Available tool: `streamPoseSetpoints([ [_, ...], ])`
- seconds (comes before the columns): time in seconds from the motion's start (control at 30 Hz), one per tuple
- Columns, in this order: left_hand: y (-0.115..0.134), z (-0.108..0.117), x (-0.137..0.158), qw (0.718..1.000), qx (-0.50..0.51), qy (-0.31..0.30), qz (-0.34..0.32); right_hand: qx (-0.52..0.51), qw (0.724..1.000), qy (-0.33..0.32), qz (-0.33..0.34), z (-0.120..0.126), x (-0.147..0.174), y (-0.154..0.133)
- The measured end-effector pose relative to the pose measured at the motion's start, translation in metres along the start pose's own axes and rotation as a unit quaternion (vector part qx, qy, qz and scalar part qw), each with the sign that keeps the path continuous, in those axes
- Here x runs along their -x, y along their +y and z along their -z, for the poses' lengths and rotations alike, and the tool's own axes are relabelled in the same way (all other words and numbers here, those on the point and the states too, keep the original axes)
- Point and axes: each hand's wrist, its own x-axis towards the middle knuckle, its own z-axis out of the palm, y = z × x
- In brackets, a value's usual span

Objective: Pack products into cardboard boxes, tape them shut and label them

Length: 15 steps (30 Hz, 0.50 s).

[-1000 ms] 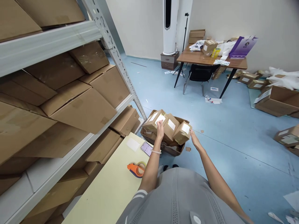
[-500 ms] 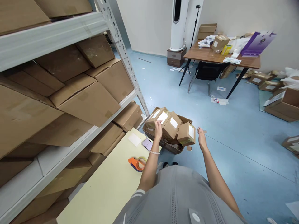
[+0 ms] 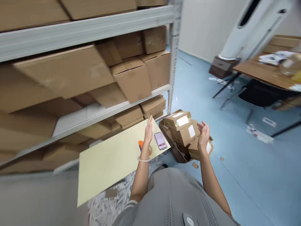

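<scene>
My left hand (image 3: pixel 148 131) is raised over the pale yellow table, its fingers stretched out and nothing held in it. Below that wrist lies an orange tape dispenser (image 3: pixel 140 143), partly hidden by the arm. A phone (image 3: pixel 161 140) with a lit screen rests near the table's right end. My right hand (image 3: pixel 204 135) is open and empty, palm turned inward, in front of the labelled cardboard boxes (image 3: pixel 184 133). These are piled in a larger open carton (image 3: pixel 175 152) on the floor. Whether the right fingers touch a box I cannot tell.
A metal shelf (image 3: pixel 89 29) full of brown boxes (image 3: pixel 134 80) stands behind the yellow table (image 3: pixel 103 163). White paper scraps (image 3: pixel 105 204) lie beneath it. To the right are a wooden desk (image 3: pixel 261 70), a black chair (image 3: pixel 261 92) and a drawer cabinet (image 3: pixel 222 66).
My view has swung left, bringing more of the shelf and table into sight. My left hand has moved from in front of the boxes to over the table. Both hands stay empty.
</scene>
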Motion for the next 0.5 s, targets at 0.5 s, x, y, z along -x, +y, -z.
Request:
streamPoseSetpoints([
  [0.5,0.054,0.159,0.220,0.830,-0.035,0.553,-0.057,-0.108,0.934,-0.338,0.046,-0.144,0.092,-0.036],
])
